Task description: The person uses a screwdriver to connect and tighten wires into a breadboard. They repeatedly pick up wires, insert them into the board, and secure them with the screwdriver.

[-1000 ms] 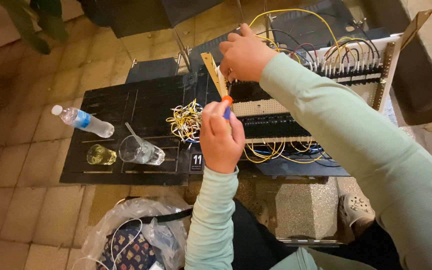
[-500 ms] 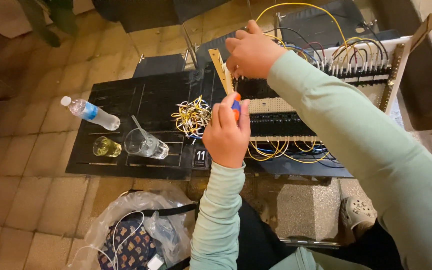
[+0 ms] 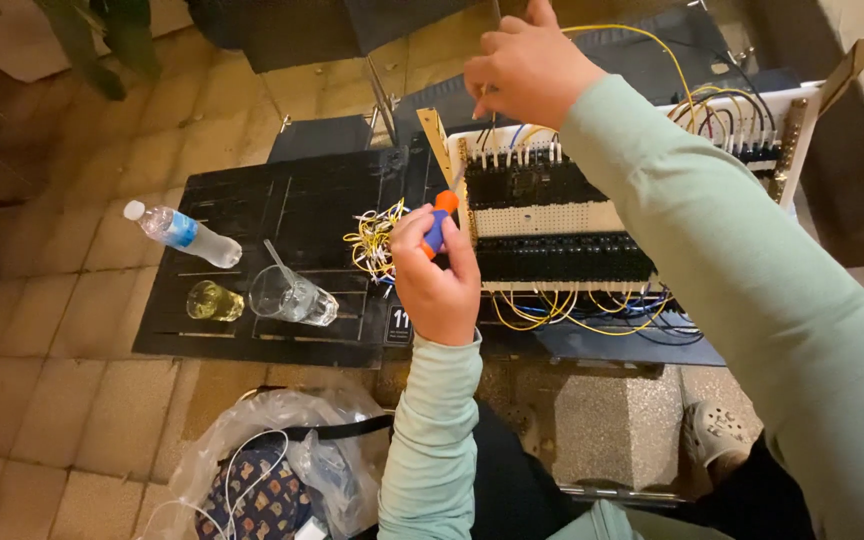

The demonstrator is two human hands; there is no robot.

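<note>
My left hand [image 3: 437,275] grips a small screwdriver [image 3: 439,218] with an orange and blue handle, its tip pointing up at the left end of a wiring board [image 3: 552,215]. The board carries black terminal strips, a white perforated strip and many yellow, blue and white wires. My right hand [image 3: 524,68] is at the board's top edge, fingers pinched at the thin wires there; what it pinches is hidden by the fingers. A loose bundle of yellow and white wire pieces [image 3: 374,238] lies just left of the screwdriver.
The board rests on a low black table [image 3: 292,200]. On its left part lie a plastic water bottle [image 3: 184,234], a small glass with yellowish liquid [image 3: 214,301] and a larger glass with a straw [image 3: 292,296]. A clear plastic bag [image 3: 262,470] sits on the tiled floor.
The view has shifted and closed in on the board. My right hand rose toward the board's top edge. My left hand keeps the screwdriver at the board's left end.
</note>
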